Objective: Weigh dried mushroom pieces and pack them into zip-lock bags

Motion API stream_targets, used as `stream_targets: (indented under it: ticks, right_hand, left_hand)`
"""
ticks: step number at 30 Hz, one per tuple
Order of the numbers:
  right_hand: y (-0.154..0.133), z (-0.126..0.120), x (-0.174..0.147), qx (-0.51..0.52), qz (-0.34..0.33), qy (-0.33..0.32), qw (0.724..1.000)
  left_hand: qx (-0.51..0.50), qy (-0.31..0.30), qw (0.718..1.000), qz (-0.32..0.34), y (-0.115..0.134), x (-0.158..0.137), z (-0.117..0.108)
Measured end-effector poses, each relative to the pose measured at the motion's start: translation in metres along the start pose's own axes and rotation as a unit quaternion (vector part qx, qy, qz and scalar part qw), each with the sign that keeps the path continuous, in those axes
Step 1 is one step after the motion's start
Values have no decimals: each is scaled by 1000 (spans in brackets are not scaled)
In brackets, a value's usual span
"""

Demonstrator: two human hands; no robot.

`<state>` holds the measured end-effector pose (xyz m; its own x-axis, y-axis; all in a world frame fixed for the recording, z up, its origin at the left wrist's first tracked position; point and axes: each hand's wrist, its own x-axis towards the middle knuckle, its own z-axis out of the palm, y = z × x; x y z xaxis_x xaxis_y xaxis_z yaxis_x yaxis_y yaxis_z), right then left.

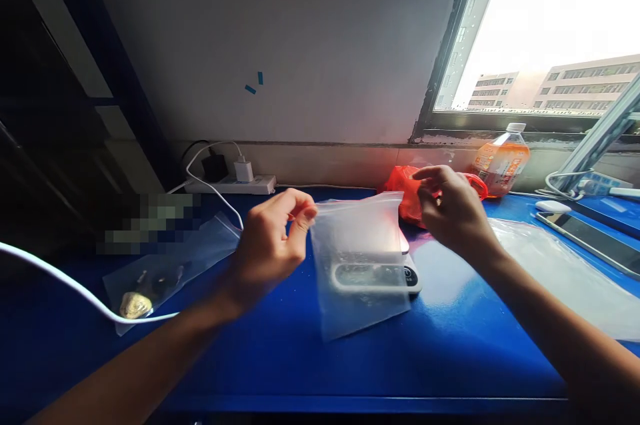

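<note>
My left hand [277, 228] pinches the upper left corner of a clear zip-lock bag [365, 305], which hangs upright over the blue table. Nothing shows inside the bag. Through its plastic a white kitchen scale [414, 278] with a dark display is partly visible. My right hand [453, 205] is held up just right of the bag's top corner, apart from it. Its fingers are bent, with a gap between thumb and forefinger and no object visible in them. Behind that hand lies a red plastic bag [406, 192], partly hidden.
Another clear bag [175, 272] with a pale yellowish lump lies at left, crossed by a white cable [65, 282]. A power strip [260, 184] stands by the wall. At right are a stack of clear bags [565, 285], a phone [590, 238] and an orange drink bottle [501, 162].
</note>
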<state>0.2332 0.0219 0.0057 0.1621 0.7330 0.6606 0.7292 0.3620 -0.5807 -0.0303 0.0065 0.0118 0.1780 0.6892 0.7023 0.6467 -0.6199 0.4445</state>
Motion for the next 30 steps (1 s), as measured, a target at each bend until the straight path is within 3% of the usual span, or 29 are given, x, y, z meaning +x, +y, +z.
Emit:
stream_targets:
  ticks: [3, 6, 8, 11, 18, 25, 28, 30]
  right_hand:
    - [2, -6, -2, 98, 73, -18, 992]
    - [-9, -2, -16, 201, 51, -118, 971]
    - [-16, 3, -24, 221, 43, -151, 963]
    - [-16, 9, -28, 245, 71, -139, 957]
    - [-15, 4, -27, 264, 97, -204, 938]
    - [-19, 2, -26, 286, 106, -136, 943]
    - [-21, -10, -20, 296, 121, -89, 943]
    - [-17, -28, -14, 286, 148, -12, 947]
  left_hand:
    - [-38, 8, 996, -74, -9, 4, -4]
    - [-95, -24, 990, -102, -11, 5, 0]
    - [-135, -49, 984, -104, -8, 2, 6]
    - [-188, -73, 974, -104, -3, -1, 11]
    - [-218, -75, 968, -103, -8, -1, 11]
    - [-186, -179, 964, -61, -2, -3, 10]
    - [-114, -287, 950, -35, -3, 6, -9]
    - [-23, -331, 943, -30, -16, 15, -30]
